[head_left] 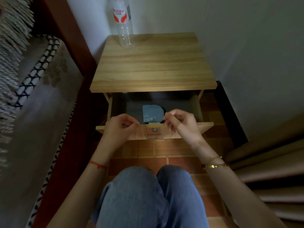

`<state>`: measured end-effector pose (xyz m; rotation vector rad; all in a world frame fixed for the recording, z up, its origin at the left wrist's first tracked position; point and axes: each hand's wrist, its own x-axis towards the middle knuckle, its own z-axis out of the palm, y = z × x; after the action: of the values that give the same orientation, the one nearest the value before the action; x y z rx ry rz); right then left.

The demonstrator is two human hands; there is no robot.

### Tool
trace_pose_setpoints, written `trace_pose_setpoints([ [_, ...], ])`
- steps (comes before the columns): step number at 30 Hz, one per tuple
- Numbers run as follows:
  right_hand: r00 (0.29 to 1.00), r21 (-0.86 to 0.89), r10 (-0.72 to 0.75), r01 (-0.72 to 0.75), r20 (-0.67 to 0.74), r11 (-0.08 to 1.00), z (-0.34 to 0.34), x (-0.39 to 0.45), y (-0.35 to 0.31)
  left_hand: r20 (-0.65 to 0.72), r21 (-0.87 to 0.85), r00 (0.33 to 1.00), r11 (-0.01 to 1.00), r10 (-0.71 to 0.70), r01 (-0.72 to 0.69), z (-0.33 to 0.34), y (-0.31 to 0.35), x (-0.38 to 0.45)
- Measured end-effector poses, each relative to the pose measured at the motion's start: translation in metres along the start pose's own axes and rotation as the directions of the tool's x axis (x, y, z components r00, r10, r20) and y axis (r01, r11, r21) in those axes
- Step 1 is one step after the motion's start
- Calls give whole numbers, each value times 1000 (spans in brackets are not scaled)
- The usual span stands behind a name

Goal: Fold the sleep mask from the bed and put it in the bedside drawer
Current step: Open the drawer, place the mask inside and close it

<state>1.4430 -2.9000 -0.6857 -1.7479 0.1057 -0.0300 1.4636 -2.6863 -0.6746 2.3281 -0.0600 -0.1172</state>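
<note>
The blue sleep mask [152, 112] lies folded in half on the dark bottom of the open bedside drawer [204, 126], near its front, with pale lettering facing up. My left hand [118, 127] hovers over the drawer's front panel, to the left of the mask, with its fingers loosely curled and nothing in them. My right hand [181, 124] hovers at the mask's right edge in the same loose curl. Its fingertips are close to the mask's lower right corner and grip nothing that I can see.
The wooden nightstand [153, 66] stands in a corner with a clear plastic bottle [123, 22] at its back left. The bed [32, 96] with its dark red frame runs along the left. A curtain [271, 178] hangs on the right. My knees [148, 195] are over the tiled floor.
</note>
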Motion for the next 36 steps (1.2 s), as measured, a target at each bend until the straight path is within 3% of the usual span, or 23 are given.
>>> trace_pose_setpoints([
  [5,990,-175,23,2,138,985,5,-20,24,157,180,987,984,-24,-5,9,-14,-6],
  [8,991,-437,-19,76,133,896,6,-21,36,203,225,979,974,-10,-36,18,-20,-3],
  [14,989,-592,-113,146,93,793,8,-21,44,221,201,975,978,13,-59,33,-31,2],
  [19,990,-626,-123,136,64,768,11,-20,46,164,205,985,975,56,-90,35,-35,4],
  [26,969,-599,-247,215,29,772,11,-12,36,-13,190,979,962,204,-198,32,-34,9],
  [36,962,-597,-272,231,22,768,16,8,38,-76,156,972,965,222,-209,33,-37,28],
])
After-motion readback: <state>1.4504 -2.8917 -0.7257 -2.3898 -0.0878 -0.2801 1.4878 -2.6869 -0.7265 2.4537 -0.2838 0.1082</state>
